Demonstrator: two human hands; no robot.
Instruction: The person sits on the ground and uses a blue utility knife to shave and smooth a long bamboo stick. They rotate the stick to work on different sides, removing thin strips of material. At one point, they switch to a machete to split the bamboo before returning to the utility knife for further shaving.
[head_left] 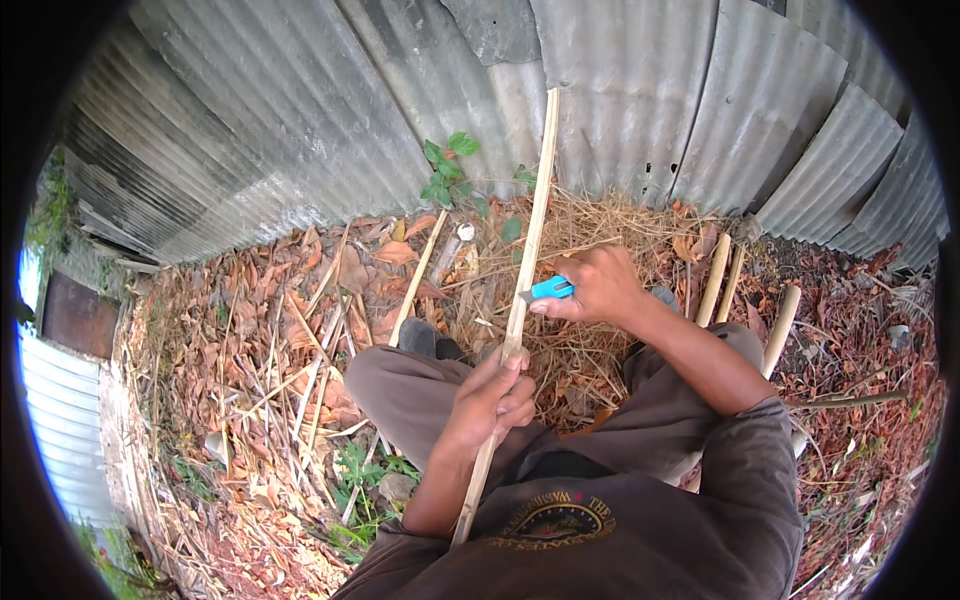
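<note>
A long, pale strip of split wood (pixel 538 215) slants up and away from my lap, its far end in front of the metal fence. My left hand (pixel 488 398) is closed round its lower part, and the near end rests against my shirt. Farther up, my right hand (pixel 592 284) grips a blue-handled utility knife (pixel 551 289). The knife's short blade touches, or nearly touches, the right edge of the strip. Most of the knife's handle is hidden inside my fingers.
A corrugated metal fence (pixel 300 110) runs across the far side. Dry leaves (pixel 260 330) and thin wood slivers (pixel 318 375) cover the ground at left. Several peeled poles (pixel 780 330) lie by my right knee. A green plant (pixel 445 170) grows at the fence's foot.
</note>
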